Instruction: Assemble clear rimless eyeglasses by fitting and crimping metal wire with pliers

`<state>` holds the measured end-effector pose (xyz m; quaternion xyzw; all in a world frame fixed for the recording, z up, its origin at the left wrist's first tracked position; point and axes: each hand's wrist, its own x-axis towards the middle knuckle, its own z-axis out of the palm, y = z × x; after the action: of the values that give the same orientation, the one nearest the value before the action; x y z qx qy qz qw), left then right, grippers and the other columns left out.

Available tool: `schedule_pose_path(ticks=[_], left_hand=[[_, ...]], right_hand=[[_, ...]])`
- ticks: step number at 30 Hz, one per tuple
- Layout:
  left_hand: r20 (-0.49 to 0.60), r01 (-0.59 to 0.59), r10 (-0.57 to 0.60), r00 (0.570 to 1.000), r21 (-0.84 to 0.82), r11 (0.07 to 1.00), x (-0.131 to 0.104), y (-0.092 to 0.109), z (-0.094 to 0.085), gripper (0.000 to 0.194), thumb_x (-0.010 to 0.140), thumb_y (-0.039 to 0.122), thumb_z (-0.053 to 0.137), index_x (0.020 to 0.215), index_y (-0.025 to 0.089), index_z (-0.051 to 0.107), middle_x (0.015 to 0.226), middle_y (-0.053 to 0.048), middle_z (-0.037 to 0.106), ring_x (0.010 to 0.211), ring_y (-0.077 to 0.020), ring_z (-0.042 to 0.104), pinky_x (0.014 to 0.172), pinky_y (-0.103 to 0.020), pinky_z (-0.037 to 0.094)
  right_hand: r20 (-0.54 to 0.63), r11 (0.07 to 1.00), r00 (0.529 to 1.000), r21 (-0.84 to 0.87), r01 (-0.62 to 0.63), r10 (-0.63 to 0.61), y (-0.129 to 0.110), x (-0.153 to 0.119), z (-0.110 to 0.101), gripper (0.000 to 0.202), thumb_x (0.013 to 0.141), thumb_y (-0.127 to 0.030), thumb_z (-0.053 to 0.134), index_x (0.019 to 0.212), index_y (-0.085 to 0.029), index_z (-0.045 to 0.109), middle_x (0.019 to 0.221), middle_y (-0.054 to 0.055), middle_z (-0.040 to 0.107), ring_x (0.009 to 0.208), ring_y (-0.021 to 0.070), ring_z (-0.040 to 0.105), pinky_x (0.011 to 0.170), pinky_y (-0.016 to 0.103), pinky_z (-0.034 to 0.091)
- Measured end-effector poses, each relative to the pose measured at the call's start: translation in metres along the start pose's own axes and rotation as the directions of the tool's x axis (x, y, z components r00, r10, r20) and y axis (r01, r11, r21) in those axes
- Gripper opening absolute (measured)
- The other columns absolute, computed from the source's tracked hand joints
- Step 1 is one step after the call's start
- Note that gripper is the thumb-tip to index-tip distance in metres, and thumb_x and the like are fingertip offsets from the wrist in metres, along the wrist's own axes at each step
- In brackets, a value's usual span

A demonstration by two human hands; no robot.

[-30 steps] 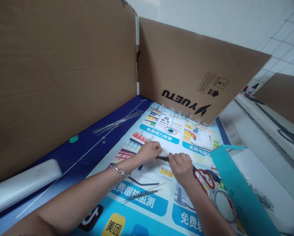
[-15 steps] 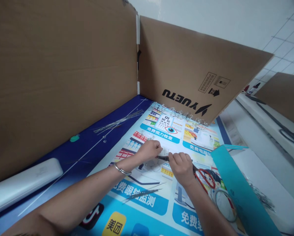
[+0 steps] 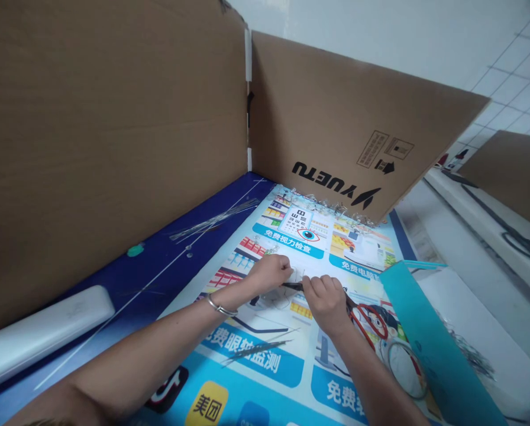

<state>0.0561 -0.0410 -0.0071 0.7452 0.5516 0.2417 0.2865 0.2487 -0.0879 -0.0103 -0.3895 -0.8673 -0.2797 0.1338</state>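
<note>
My left hand (image 3: 271, 272) is closed in a pinch over the printed sheet, with thin wire faintly visible around its fingers. What exactly lies between the fingertips is too small to make out. Just to its right, my right hand (image 3: 327, 302) is wrapped around a pair of pliers (image 3: 293, 286). The dark jaws point left and end close below the left fingertips; whether they touch anything is unclear. On the sheet nearer to me lies a small bundle of thin wires (image 3: 257, 350).
Cardboard panels (image 3: 336, 124) stand behind and at the left. Wire pieces (image 3: 327, 206) lie along the back panel's foot. Longer wires (image 3: 216, 219) rest on the blue strip. At right are a teal flap (image 3: 429, 337), a round coil (image 3: 406, 368) and more wire pieces (image 3: 469, 355).
Almost nothing differs. My right hand and the pliers have shifted very slightly left, while my left hand keeps its pinch in nearly the same place.
</note>
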Motion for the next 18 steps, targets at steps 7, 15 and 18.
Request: schedule_pose_path(ticks=[7, 15, 18], left_hand=[[0.002, -0.002, 0.002, 1.0, -0.12, 0.993, 0.0, 0.001, -0.001, 0.027, 0.074, 0.037, 0.047, 0.06, 0.016, 0.056, 0.048, 0.001, 0.054, 0.048, -0.0116, 0.049, 0.047, -0.021, 0.031], [0.236, 0.188, -0.033, 0.971, -0.675, 0.713, 0.001, 0.005, -0.005, 0.03, 0.075, 0.044, 0.048, 0.071, 0.015, 0.054, 0.06, 0.001, 0.057, 0.041, -0.0072, 0.048, 0.039, -0.018, 0.029], [0.2, 0.173, -0.032, 0.979, -0.741, 0.649, 0.001, 0.007, -0.004, 0.032, 0.074, 0.046, 0.051, 0.068, 0.014, 0.053, 0.055, 0.002, 0.055, 0.038, -0.0053, 0.044, 0.037, -0.017, 0.027]], right_hand=[[0.023, 0.999, 0.999, 0.021, -0.038, 0.038, -0.002, -0.001, 0.002, 0.022, 0.083, -0.017, 0.046, 0.103, -0.017, 0.056, 0.076, 0.005, 0.052, 0.072, 0.0169, 0.04, 0.064, 0.035, 0.026], [-0.042, 0.971, 0.978, 0.137, -0.195, 0.203, 0.0, -0.001, 0.01, 0.018, 0.083, -0.025, 0.047, 0.094, -0.018, 0.06, 0.069, 0.004, 0.05, 0.071, 0.0173, 0.039, 0.066, 0.033, 0.028], [-0.054, 0.965, 0.973, 0.152, -0.213, 0.223, 0.001, -0.001, 0.01, 0.018, 0.083, -0.026, 0.047, 0.093, -0.019, 0.06, 0.068, 0.004, 0.049, 0.071, 0.0172, 0.039, 0.067, 0.033, 0.028]])
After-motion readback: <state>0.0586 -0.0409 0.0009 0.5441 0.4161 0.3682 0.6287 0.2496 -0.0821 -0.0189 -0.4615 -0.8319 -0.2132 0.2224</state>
